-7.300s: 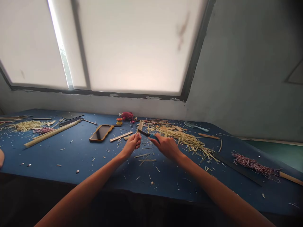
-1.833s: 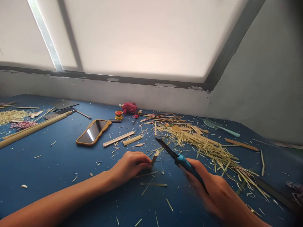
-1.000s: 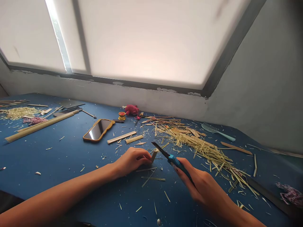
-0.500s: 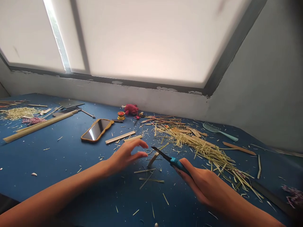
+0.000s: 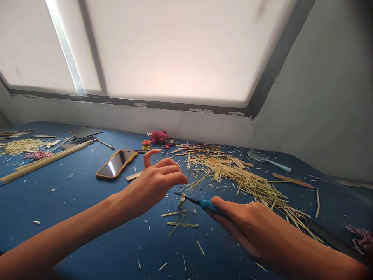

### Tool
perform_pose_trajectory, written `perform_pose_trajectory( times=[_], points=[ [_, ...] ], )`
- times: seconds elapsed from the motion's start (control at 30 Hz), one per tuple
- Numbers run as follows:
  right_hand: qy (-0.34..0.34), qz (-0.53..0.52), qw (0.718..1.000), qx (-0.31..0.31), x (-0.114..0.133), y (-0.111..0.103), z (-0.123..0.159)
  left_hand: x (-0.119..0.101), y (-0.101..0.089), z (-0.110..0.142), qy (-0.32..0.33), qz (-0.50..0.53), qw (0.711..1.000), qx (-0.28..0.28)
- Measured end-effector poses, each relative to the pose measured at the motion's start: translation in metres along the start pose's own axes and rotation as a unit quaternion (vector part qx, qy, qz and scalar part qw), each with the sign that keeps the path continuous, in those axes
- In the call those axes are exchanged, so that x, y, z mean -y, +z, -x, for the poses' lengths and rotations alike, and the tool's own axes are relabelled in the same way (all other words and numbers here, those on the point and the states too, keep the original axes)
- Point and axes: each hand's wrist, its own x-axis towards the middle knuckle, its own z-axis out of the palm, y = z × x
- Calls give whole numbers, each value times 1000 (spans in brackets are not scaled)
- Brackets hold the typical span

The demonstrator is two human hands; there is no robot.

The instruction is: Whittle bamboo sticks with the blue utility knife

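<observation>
My right hand (image 5: 244, 225) is wrapped round the blue handle of a utility knife (image 5: 208, 204), its dark blade out and pointing left. Just behind the blade tip, a short pale stick piece (image 5: 182, 199) stands tilted above the table, partly covered by the blade. My left hand (image 5: 160, 177) is raised to the left of the blade, fingers spread and bent, with nothing visible in it. Thin split strips (image 5: 183, 224) lie on the blue table below the knife.
A heap of shaved strips (image 5: 247, 181) lies to the right, with a light green hairbrush (image 5: 268, 159) behind it. On the left are a phone (image 5: 116, 165) and bamboo lengths (image 5: 46, 161). A red figure (image 5: 159, 137) sits near the wall.
My left hand has risen and turned, its fingers lifting away from the table. The knife in my right hand has shifted left and down, and its blade now overlaps the short stick piece.
</observation>
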Motion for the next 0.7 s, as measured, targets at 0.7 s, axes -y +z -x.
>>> perform_pose_trajectory(
  times=[0.7],
  points=[
    [-63,129,989,-47,6,0,-2,3,-10,-2,-10,94,986,137]
  ],
)
